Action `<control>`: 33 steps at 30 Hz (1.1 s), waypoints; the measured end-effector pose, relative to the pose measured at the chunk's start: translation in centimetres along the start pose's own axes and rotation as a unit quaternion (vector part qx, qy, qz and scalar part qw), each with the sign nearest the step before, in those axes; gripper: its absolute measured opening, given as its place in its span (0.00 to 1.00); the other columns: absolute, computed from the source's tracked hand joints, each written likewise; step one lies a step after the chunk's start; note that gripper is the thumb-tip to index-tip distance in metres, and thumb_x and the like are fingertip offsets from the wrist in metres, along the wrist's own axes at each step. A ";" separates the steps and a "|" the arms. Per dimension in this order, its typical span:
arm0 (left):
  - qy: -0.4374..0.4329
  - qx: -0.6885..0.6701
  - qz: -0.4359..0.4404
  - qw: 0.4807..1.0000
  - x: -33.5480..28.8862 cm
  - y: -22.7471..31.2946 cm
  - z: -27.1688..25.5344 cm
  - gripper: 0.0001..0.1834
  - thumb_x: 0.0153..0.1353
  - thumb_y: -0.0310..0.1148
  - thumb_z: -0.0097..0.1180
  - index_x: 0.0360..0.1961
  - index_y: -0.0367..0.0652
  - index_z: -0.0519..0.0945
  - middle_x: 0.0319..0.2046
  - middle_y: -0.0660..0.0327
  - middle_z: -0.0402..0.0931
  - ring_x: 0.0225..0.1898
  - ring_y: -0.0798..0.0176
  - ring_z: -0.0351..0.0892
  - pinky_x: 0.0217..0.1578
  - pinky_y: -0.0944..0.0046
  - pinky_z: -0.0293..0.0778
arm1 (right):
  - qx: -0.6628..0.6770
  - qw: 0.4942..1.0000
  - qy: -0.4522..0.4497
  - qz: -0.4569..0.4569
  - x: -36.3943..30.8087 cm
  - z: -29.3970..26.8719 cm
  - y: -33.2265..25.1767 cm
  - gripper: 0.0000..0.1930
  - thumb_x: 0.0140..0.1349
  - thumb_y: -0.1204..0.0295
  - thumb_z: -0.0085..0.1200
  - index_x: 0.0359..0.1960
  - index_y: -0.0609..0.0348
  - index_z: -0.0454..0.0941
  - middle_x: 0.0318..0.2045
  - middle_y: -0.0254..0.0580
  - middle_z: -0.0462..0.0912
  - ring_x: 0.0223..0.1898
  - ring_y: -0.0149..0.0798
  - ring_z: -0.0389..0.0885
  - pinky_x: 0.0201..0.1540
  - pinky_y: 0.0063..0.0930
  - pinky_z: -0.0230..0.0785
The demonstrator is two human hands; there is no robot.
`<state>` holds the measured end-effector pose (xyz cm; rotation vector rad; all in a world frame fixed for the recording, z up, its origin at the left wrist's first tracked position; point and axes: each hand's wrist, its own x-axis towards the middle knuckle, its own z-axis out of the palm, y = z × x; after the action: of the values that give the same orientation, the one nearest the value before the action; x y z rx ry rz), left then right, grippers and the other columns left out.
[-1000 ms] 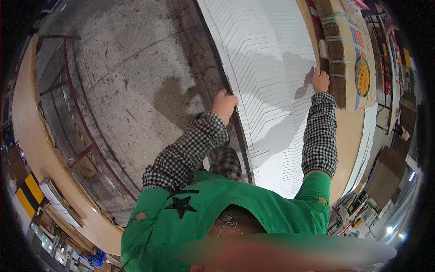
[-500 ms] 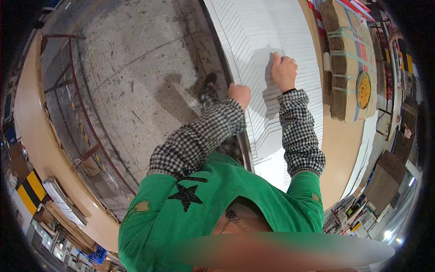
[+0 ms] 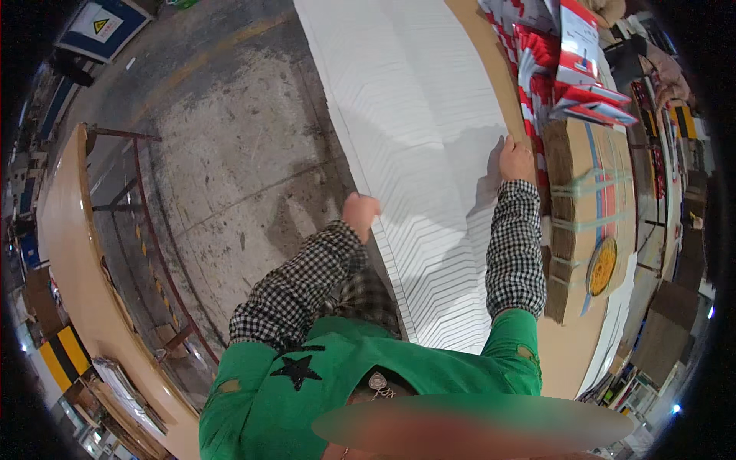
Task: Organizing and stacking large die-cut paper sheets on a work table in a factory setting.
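Note:
A long spread of white sheets point(image 3: 406, 115), overlapped so their edges form many slanting lines, lies on a tan tabletop point(image 3: 479, 23). My left hand point(image 3: 360, 215) is closed at the sheets' left edge, thumb uppermost, and pinches that edge; its lower fingers are partly hidden. Across the spread, my right hand point(image 3: 517, 161) is bent round the right edge, with its thumb side toward the sheets. Both forearms wear black-and-white checked sleeve covers. Shadows of my arms fall across the paper.
Right of the sheets stands a strapped bundle of flat brown cartons point(image 3: 590, 222). Red-and-white printed packages point(image 3: 575, 54) are heaped beyond it. On the left, a tan table point(image 3: 65, 222) adjoins a dark red metal frame point(image 3: 146, 222) above the concrete floor point(image 3: 230, 138).
My right hand has gone from lying on the middle of the sheets to their right edge. My left hand remains closed at the left edge. The view has shifted, showing more red-and-white packages.

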<state>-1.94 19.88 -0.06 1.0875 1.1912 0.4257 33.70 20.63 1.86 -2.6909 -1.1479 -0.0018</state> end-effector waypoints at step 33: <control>0.084 -0.290 0.109 0.947 33.2 22.6 -17.9 0.40 0.48 0.32 0.56 0.60 0.27 0.52 0.54 0.46 0.62 0.55 0.55 0.63 0.55 0.64 0.58 | 0.822 0.540 -0.120 0.132 28.2 8.9 -35.9 0.28 0.67 0.55 0.31 0.53 0.72 0.59 0.49 0.56 0.68 0.53 0.51 0.68 0.57 0.41 0.62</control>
<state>0.11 63.74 2.05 0.6739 0.9986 0.9901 26.98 66.67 2.66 -0.9937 -0.2248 0.9655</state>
